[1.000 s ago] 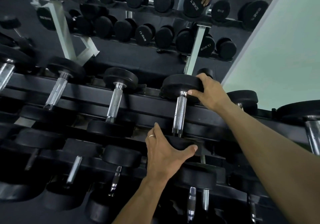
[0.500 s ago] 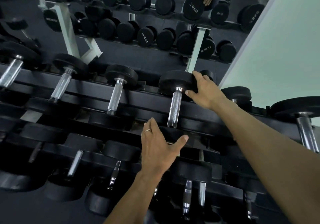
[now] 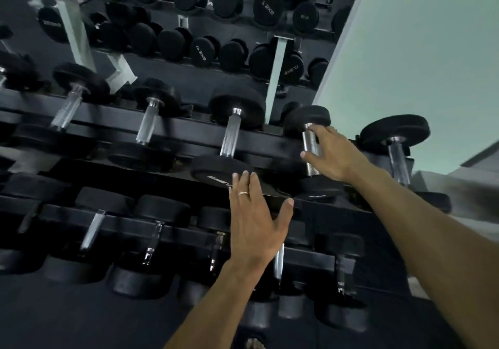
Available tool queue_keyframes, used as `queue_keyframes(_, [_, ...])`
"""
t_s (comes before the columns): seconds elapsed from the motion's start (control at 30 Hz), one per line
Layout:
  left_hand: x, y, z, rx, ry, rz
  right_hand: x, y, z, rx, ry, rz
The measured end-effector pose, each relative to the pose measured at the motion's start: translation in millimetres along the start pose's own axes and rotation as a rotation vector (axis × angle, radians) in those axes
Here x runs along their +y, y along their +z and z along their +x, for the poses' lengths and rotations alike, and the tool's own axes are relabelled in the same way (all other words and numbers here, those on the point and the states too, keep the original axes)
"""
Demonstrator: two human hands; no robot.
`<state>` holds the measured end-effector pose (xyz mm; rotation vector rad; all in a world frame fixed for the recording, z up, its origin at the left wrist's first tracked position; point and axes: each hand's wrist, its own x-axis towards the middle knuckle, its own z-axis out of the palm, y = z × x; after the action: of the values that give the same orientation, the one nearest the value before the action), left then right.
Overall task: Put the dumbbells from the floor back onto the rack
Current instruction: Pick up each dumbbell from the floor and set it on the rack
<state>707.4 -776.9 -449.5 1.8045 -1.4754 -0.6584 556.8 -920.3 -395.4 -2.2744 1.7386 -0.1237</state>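
Behind the dumbbell rack (image 3: 172, 130) a wall mirror (image 3: 189, 52) reflects more rows of black dumbbells, with a pale green wall (image 3: 421, 52) to the right. Two tiers of the rack hold black dumbbells with chrome handles. On the upper tier, the right hand (image 3: 332, 157) curls its fingers over the chrome handle of one dumbbell (image 3: 307, 122), which lies across the rails. The left hand (image 3: 256, 222), wearing a ring (image 3: 243, 193), is flat and spread, fingertips touching the near head of the neighbouring dumbbell (image 3: 232, 138), thumb stretched out to the right. Motion blurs the view.
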Motion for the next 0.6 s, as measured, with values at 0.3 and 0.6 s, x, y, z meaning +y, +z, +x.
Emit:
queue_keyframes(0.3, [51.9,99.9,13.1,-0.013,-0.199,-0.081,83.7,-20.9,31.3,0.000,-0.027,0.078])
queue_keyframes(0.6, [76.8,160.4,63.5,0.105,-0.586,-0.110,116.7,-22.0,100.9,-0.083,-0.193,0.172])
